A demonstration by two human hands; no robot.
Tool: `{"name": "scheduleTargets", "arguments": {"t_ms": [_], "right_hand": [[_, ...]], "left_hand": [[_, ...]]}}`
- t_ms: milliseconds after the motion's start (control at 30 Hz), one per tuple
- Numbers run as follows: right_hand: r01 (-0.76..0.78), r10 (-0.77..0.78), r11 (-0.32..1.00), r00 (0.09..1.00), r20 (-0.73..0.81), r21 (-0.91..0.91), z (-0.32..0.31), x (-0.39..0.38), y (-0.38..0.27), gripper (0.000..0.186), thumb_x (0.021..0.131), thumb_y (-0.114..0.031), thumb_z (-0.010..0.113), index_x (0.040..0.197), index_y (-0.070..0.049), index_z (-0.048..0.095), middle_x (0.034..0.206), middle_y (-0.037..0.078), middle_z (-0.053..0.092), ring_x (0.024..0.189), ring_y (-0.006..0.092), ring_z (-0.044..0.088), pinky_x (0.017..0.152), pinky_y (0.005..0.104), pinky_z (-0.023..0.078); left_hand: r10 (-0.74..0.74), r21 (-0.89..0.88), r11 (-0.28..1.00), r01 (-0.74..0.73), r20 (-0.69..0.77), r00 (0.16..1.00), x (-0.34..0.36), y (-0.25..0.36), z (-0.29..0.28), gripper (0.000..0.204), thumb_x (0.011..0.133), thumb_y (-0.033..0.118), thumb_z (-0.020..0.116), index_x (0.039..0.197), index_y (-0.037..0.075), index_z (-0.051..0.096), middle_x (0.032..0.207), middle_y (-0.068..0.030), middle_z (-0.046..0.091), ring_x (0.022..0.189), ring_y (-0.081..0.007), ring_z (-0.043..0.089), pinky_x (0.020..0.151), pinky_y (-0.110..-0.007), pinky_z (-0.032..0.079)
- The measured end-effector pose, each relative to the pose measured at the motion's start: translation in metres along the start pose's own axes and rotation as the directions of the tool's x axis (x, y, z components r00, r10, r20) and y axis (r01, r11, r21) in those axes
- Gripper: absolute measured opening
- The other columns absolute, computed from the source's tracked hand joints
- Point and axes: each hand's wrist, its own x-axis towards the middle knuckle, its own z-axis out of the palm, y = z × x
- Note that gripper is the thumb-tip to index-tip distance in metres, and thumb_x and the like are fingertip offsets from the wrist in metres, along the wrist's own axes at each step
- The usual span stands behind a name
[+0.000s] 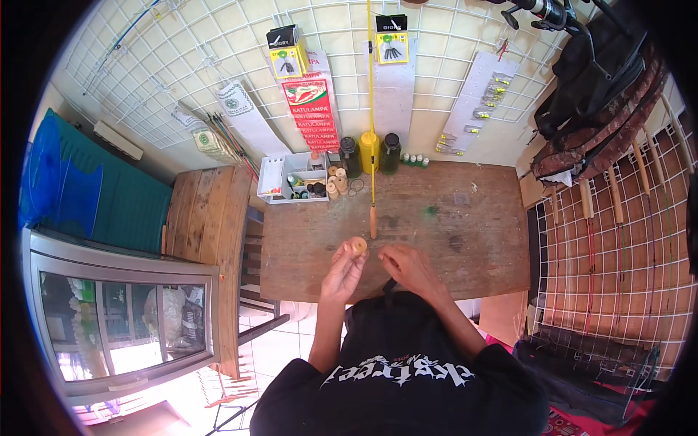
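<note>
My left hand (346,265) is closed round a small round wooden spool (360,245), raised above the near part of the table with one end tilted up. Just to its right, my right hand (408,267) has its fingers curled together; what they hold, if anything, is too small or hidden to make out. The two hands are a short gap apart. Beyond them a thin yellow fishing rod (373,182) with a light brown handle (374,222) runs away from me, its butt end close to my fingertips.
The wooden table (480,225) carries a white organizer box (291,200), several wooden spools (339,183), a yellow bottle (370,154), two dark bottles (390,155) and small vials (416,160). A white wire grid (182,51) hung with tackle packets stands behind. A glass cabinet (123,320) is at left.
</note>
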Motion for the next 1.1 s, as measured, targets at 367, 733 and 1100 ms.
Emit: {"name": "scheduleTargets", "arguments": {"t_ms": [367, 733, 1100], "right_hand": [[-0.021, 0.027, 0.984, 0.999, -0.034, 0.176, 0.0, 0.003, -0.007, 0.013, 0.086, -0.013, 0.06, 0.095, -0.004, 0.063, 0.077, 0.013, 0.064, 0.064, 0.0254, 0.063, 0.056, 0.0344, 0.047], [-0.01, 0.01, 1.0, 0.999, 0.047, 0.005, 0.01, -0.007, -0.001, 0.011, 0.083, -0.01, 0.061, 0.093, -0.005, 0.062, 0.08, 0.014, 0.063, 0.07, 0.034, 0.063, 0.061, 0.0422, 0.049], [0.184, -0.182, 0.983, 0.968, -0.174, -0.004, 0.001, 0.011, 0.011, 0.013, 0.079, -0.003, 0.063, 0.092, -0.002, 0.063, 0.084, 0.01, 0.059, 0.084, 0.0291, 0.053, 0.077, 0.038, 0.045]], "left_hand": [[-0.062, 0.537, 0.843, 0.002, 0.094, 0.994, 0.003, -0.003, -0.006, 0.022, 0.088, 0.01, 0.064, 0.106, -0.003, 0.061, 0.097, -0.0085, 0.065, 0.084, -0.0144, 0.06, 0.076, -0.026, 0.049], [0.229, 0.321, 0.924, -0.208, -0.027, 0.973, 0.017, -0.019, -0.001, 0.018, 0.088, 0.009, 0.063, 0.103, 0.0, 0.06, 0.102, -0.009, 0.064, 0.089, -0.0152, 0.061, 0.079, -0.027, 0.049], [-0.014, 0.593, 0.802, -0.072, 0.139, 0.99, 0.014, -0.003, 0.007, 0.027, 0.087, 0.012, 0.066, 0.11, -0.002, 0.061, 0.1, -0.0094, 0.065, 0.09, -0.0147, 0.061, 0.08, -0.028, 0.05]]}}
